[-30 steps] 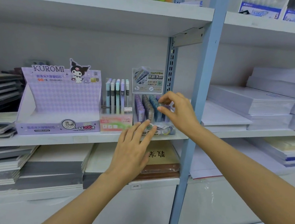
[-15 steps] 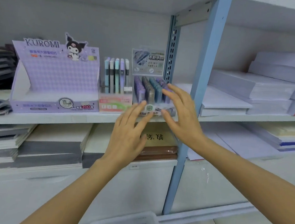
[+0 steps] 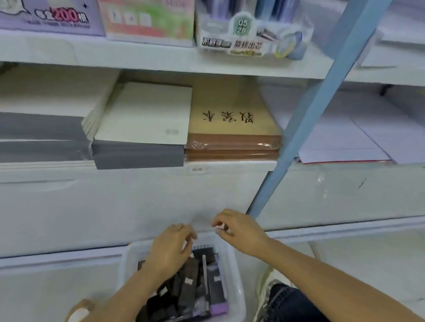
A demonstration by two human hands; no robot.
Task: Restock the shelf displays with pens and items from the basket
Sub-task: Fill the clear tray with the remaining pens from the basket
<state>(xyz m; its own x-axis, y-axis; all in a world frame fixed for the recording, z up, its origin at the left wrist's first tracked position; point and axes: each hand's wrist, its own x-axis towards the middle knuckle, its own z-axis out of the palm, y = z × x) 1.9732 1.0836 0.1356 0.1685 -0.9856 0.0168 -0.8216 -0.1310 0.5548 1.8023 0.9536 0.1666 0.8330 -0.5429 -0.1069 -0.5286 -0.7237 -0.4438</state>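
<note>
A white plastic basket (image 3: 237, 284) sits on the floor at the bottom, filled with several dark and purple packaged items (image 3: 191, 291). My left hand (image 3: 168, 251) hovers over the basket with fingers loosely curled, holding nothing that I can see. My right hand (image 3: 239, 231) is just above the basket's far rim and pinches a small dark item with a white label (image 3: 220, 227). On the shelf above stand the clear lead display (image 3: 249, 34), the pink pen display (image 3: 146, 16) and the purple display box (image 3: 45, 8).
Stacks of grey and white notebooks (image 3: 141, 119) and brown-covered books (image 3: 232, 126) fill the lower shelf. A blue upright post (image 3: 309, 112) divides the shelving. White paper stacks (image 3: 355, 139) lie to the right. My knee and shoe (image 3: 272, 287) are beside the basket.
Both hands left the lead display on the shelf and dropped down to the basket. The view tilted downward. My right hand now pinches a small item.
</note>
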